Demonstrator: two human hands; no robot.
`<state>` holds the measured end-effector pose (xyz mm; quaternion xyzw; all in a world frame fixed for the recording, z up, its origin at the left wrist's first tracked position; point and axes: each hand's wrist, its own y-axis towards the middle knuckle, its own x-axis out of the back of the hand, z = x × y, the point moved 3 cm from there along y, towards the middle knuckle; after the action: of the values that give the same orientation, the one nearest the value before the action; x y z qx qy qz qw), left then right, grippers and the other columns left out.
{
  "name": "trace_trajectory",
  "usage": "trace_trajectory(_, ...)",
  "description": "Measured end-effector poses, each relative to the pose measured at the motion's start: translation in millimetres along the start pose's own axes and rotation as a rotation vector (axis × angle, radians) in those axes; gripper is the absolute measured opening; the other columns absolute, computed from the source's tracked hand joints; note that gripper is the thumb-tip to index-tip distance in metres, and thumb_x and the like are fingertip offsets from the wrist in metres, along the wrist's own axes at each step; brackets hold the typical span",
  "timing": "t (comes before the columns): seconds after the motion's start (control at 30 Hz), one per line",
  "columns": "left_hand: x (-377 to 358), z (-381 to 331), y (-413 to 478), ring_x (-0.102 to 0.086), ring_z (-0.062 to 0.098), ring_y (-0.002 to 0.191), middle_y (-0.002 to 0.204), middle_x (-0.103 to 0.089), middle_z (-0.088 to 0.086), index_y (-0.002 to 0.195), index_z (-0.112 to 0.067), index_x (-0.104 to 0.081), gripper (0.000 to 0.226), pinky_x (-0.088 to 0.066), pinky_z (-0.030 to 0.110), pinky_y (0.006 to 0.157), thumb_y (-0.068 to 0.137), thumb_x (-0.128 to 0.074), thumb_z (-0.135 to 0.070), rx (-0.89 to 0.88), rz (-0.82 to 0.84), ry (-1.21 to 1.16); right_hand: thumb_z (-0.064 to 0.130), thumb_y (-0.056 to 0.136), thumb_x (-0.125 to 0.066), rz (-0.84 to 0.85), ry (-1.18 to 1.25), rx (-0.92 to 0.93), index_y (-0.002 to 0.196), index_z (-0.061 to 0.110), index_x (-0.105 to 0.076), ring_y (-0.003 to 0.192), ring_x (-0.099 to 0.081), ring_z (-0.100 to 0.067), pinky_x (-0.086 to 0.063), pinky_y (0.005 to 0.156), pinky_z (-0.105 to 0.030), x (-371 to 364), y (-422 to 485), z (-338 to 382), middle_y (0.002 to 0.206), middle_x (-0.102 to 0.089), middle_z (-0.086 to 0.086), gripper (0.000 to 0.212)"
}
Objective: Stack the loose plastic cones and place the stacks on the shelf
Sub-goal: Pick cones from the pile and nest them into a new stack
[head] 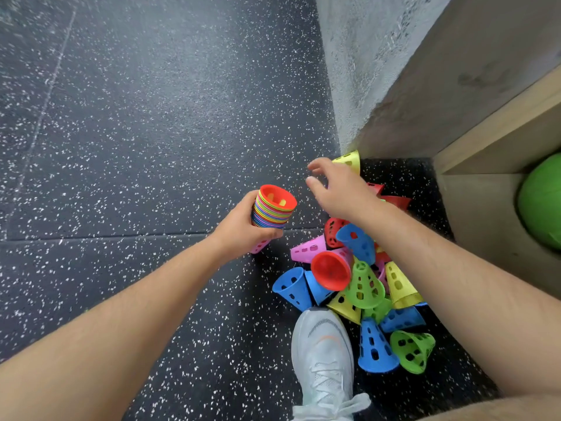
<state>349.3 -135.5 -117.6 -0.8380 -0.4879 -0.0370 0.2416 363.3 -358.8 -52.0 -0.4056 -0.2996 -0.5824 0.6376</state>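
My left hand point(243, 227) grips a stack of nested plastic cones point(273, 212), rims in many colours, a red one on top and a pink tip poking out below. My right hand point(340, 189) hovers open with fingers spread, holding nothing, over a yellow cone point(349, 161) at the far end of the pile. A heap of loose perforated cones point(361, 287) in blue, red, pink, green and yellow lies on the floor below my right forearm.
A wooden shelf unit point(485, 141) stands at the right, with a green ball point(542, 202) in its lower compartment. A grey concrete wall point(364, 56) rises behind. My white shoe point(324, 363) touches the pile. Dark speckled rubber floor point(151, 117) spreads to the left.
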Motion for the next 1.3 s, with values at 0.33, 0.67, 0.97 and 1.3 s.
trace_trajectory(0.33, -29, -40, 57, -0.070, 0.009, 0.100, 0.111, -0.070, -0.011, 0.132, -0.031, -0.051, 0.077, -0.056, 0.038, 0.097, 0.066, -0.093, -0.029, -0.061, 0.037, 0.096, 0.029, 0.093, -0.066, -0.115, -0.118, -0.502, 0.126, 0.003, -0.052, 0.117, -0.058, -0.039, -0.050, 0.094, -0.042, 30, 37, -90, 0.126, -0.062, -0.020, 0.045)
trace_trajectory(0.67, -37, -40, 77, -0.068, 0.015, 0.107, 0.116, -0.069, -0.002, 0.136, -0.022, -0.050, 0.078, -0.053, 0.038, 0.101, 0.071, -0.093, -0.021, -0.056, 0.101, 0.124, 0.022, 0.101, -0.049, -0.140, 0.047, -0.290, 0.111, 0.012, -0.059, 0.101, -0.060, -0.030, -0.048, 0.088, -0.040, 36, 33, -88, 0.108, -0.067, -0.011, 0.018)
trace_trajectory(0.97, -42, -40, 76, -0.069, 0.018, 0.105, 0.114, -0.070, 0.000, 0.130, -0.027, -0.048, 0.076, -0.054, 0.044, 0.100, 0.068, -0.092, -0.022, -0.059, 0.093, 0.141, 0.024, 0.098, -0.054, 0.091, -0.091, 0.219, 0.108, 0.021, -0.060, 0.094, -0.059, -0.025, -0.048, 0.081, -0.039, 27, -3, -31, 0.101, -0.065, -0.003, 0.012)
trace_trajectory(1.3, -43, -42, 69, -0.068, 0.016, 0.109, 0.117, -0.069, -0.003, 0.134, -0.032, -0.044, 0.078, -0.053, 0.038, 0.103, 0.074, -0.092, -0.019, -0.054, 0.139, 0.146, 0.023, 0.086, -0.066, 0.027, -0.123, -0.164, 0.108, 0.019, -0.054, 0.096, -0.063, -0.027, -0.053, 0.084, -0.042, 26, -5, -71, 0.105, -0.066, -0.005, 0.025)
